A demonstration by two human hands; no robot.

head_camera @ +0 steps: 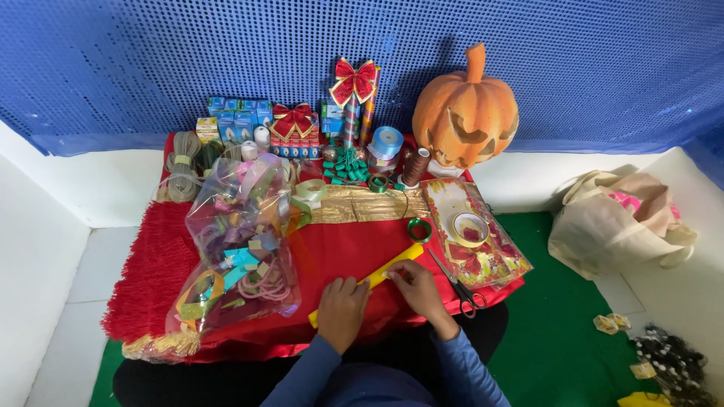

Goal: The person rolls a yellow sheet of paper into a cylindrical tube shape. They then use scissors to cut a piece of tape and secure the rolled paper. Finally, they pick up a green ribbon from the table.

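Observation:
A long yellow ruler-like strip [397, 261] lies diagonally on red wrapping paper [347, 249] spread over a small table. My left hand [341, 309] presses flat on the paper at the strip's lower end. Fingers of my right hand [413, 289] pinch at the strip and paper near its middle. Black-handled scissors [460, 285] lie just right of my right hand. A tape roll [470, 228] rests on a floral sheet [483, 249], and a small green ribbon spool [419, 230] sits beside it.
A clear bag of ribbons [241, 241] fills the table's left side. Boxes, red bows [354, 81], spools and a gold strip [369, 203] line the back. An orange pumpkin [465, 113] stands at back right. A beige cloth bag [618, 222] lies on the green floor.

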